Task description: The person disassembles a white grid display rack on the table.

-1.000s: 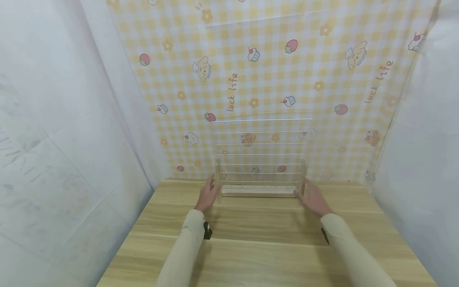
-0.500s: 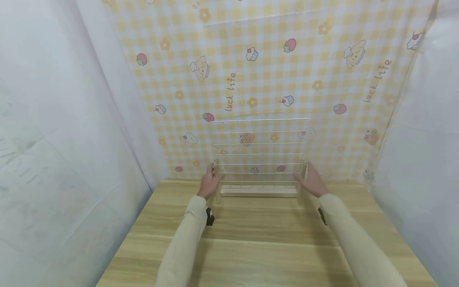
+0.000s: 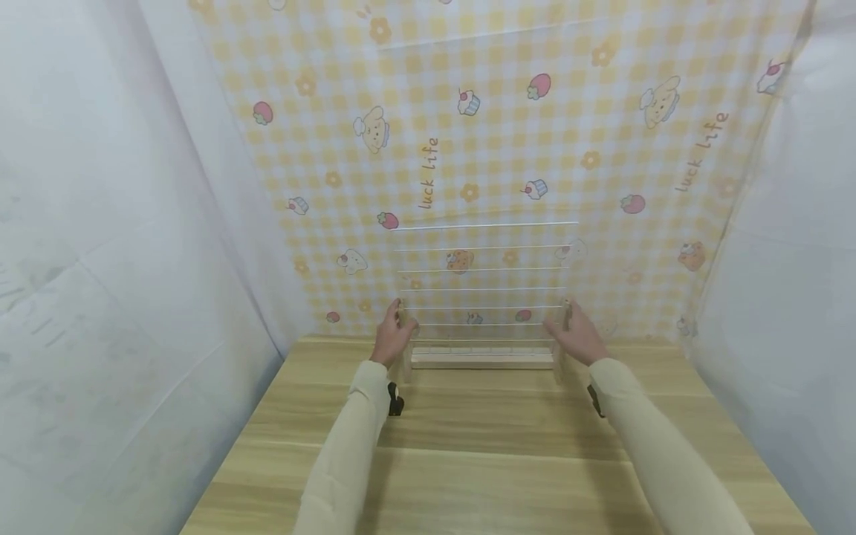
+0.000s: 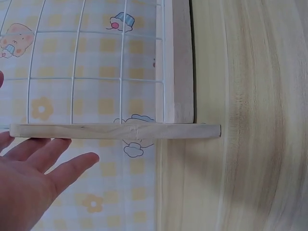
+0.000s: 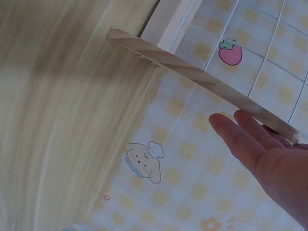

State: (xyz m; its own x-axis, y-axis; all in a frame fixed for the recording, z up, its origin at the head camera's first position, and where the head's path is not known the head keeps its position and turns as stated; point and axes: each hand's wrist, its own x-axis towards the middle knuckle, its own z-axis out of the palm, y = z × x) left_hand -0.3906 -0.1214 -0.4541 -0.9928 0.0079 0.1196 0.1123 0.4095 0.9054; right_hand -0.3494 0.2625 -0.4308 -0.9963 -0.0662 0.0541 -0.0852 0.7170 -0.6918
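Currently, the wood-and-wire rack (image 3: 481,362) stands upright at the far side of the wood-grain table (image 3: 495,490), just in front of the checked cloth (image 3: 501,141). The left hand (image 3: 391,337) grips the left side post (image 4: 115,131) between thumb and fingers; the right hand (image 3: 580,339) grips the right side post (image 5: 192,73) likewise, each thumb inboard and the fingers along the outer face.

the left hand (image 3: 391,339) and right hand (image 3: 580,339) have moved up the wooden side posts (image 4: 115,131).
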